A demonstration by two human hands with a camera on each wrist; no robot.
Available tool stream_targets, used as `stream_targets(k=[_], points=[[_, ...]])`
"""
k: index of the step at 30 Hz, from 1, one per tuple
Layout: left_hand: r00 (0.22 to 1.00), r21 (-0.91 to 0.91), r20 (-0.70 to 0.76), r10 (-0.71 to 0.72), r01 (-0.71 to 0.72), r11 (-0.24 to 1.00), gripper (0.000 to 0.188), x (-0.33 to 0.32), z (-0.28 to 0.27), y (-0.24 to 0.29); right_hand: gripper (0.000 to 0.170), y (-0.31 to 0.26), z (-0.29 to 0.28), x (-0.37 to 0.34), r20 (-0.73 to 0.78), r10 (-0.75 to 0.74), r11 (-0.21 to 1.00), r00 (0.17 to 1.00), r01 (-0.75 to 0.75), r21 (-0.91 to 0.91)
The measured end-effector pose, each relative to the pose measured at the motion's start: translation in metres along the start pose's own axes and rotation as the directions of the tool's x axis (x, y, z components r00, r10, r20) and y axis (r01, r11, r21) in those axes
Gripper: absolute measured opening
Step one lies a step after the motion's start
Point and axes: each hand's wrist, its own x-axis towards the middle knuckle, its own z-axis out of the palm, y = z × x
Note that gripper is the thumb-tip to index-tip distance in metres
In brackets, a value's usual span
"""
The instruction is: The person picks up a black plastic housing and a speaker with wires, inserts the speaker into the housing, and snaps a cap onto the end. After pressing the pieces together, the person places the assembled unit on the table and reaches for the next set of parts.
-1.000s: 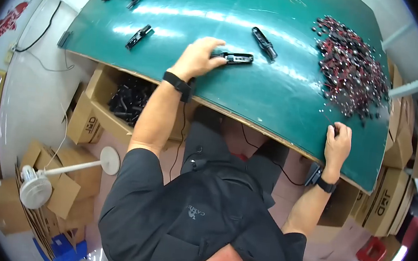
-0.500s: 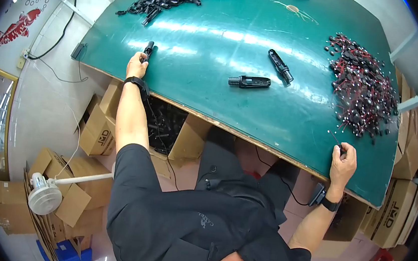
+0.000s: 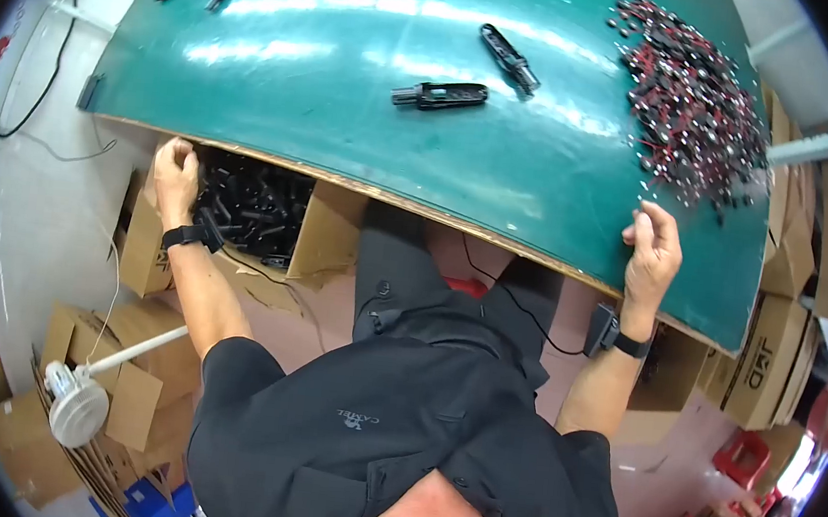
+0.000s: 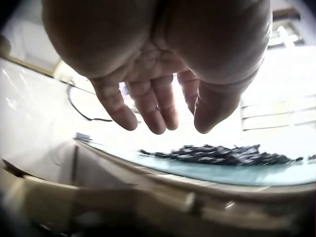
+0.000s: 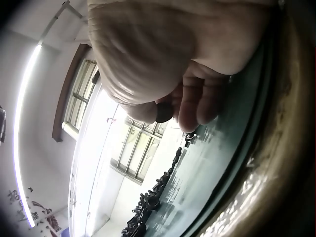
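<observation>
Left hand (image 3: 175, 179) was held open near edge of table (image 3: 326, 135), nine o'clock in head view; small black part (image 5: 163, 112) was pinched by right hand (image 3: 655, 259), three o'clock — likely for control; black casings (image 3: 440, 96) (image 3: 509, 59) were laid twelve-ish — apparently within reach.

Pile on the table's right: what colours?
The pile is black and red with silvery bits, clearest in the head view.

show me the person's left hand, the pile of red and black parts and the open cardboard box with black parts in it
left hand (image 3: 176, 178): head view, back of the hand
pile of red and black parts (image 3: 695, 114): head view, middle of the pile
open cardboard box (image 3: 329, 232): head view, its right wall
</observation>
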Motion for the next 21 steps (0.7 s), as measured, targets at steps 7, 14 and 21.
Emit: stream_targets(k=[7, 14, 21], points=[[0.736, -0.292, 0.337, 0.588, -0.512, 0.808, 0.040, 0.010, 0.134, 0.274, 0.022, -0.008, 0.020, -0.011, 0.059, -0.006, 0.999, 0.998, 0.009, -0.048], [0.658, -0.142, 0.446, 0.607, -0.617, 0.774, 0.041, 0.010, 0.170, 0.305, 0.025, -0.012, 0.022, -0.017, 0.079, -0.020, 0.998, 0.997, 0.025, -0.053], [0.646, -0.278, 0.436, 0.627, -0.566, 0.776, 0.045, 0.004, 0.167, 0.291, 0.024, -0.015, 0.028, -0.014, 0.117, 0.059, 0.987, 0.991, -0.076, 0.141]])
